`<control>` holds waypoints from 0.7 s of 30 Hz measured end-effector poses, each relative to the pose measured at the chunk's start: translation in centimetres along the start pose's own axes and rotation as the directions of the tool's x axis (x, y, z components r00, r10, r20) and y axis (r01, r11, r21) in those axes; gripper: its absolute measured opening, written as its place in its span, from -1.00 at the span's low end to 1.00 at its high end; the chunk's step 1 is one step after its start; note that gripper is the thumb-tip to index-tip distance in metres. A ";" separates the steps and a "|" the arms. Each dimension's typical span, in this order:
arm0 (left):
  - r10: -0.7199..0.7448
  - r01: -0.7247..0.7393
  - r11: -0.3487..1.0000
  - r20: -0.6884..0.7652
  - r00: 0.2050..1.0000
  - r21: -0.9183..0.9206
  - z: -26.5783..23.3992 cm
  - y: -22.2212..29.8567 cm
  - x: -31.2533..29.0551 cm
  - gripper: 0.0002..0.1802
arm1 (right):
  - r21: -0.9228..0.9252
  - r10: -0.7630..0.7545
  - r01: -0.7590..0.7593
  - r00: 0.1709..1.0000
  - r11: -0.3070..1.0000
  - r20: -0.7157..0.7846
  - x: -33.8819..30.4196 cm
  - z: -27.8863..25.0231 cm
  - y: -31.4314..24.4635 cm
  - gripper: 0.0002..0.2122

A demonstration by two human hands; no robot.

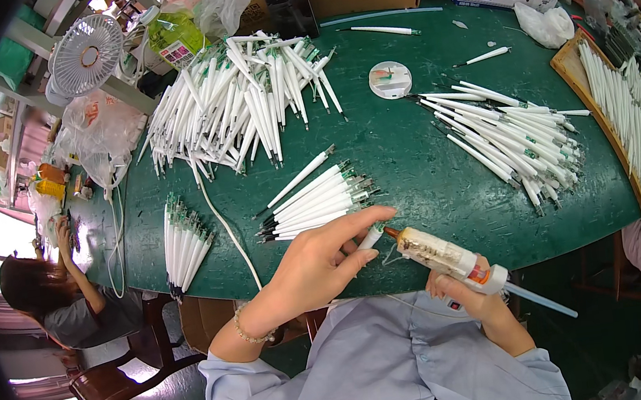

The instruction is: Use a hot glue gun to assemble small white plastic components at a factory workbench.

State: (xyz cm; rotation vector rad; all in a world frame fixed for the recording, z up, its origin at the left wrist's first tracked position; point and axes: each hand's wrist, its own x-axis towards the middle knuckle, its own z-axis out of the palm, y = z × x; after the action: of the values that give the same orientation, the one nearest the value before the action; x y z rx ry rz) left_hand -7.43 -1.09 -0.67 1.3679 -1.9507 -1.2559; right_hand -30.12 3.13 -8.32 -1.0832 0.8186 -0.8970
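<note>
My left hand (317, 254), with a beaded bracelet at the wrist, pinches a white pen-like stick (370, 238) near its green end. My right hand (474, 301) is wrapped round a worn white hot glue gun (439, 254), a glue stick (541, 300) poking from its back. The brown nozzle meets or nearly meets the stick's green end. Just beyond my left hand lies a fanned row of similar white sticks (320, 200). Another small bunch (185, 243) rests to its left. A large heap (238, 103) sits farther back, and a further pile (503, 140) lies to the right.
On the green table (403, 159) are a round clear lid (390, 80), a phone (288, 2) propped upright and a wooden tray (600, 117) of white sticks. A cable (224, 219) crosses the left part. A fan (86, 54) stands back left. A person (69, 284) works at left, another at far right.
</note>
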 end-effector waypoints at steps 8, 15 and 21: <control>-0.084 0.109 0.863 0.073 0.994 -0.494 -0.6 -0.1 0.3 -0.43 | 0.136 -0.116 0.143 0.975 0.980 -0.187 0.4 0.5 0.5 -0.78; -0.011 0.093 0.798 0.139 0.990 -0.596 -1.5 -1.1 1.1 -0.37 | 0.127 -0.303 0.333 0.930 0.934 -0.207 0.6 -0.8 0.2 -0.67; -0.048 0.125 0.801 0.146 0.988 -0.585 -1.6 -1.2 1.2 -0.36 | 0.145 -0.285 0.316 0.938 0.938 -0.199 0.7 -0.8 0.2 -0.67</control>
State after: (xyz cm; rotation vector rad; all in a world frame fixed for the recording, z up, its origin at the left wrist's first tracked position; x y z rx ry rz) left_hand -6.11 -2.93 -1.04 1.0708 -1.3749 -1.8359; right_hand -30.55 2.26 -8.82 -0.9990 0.7102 -1.3152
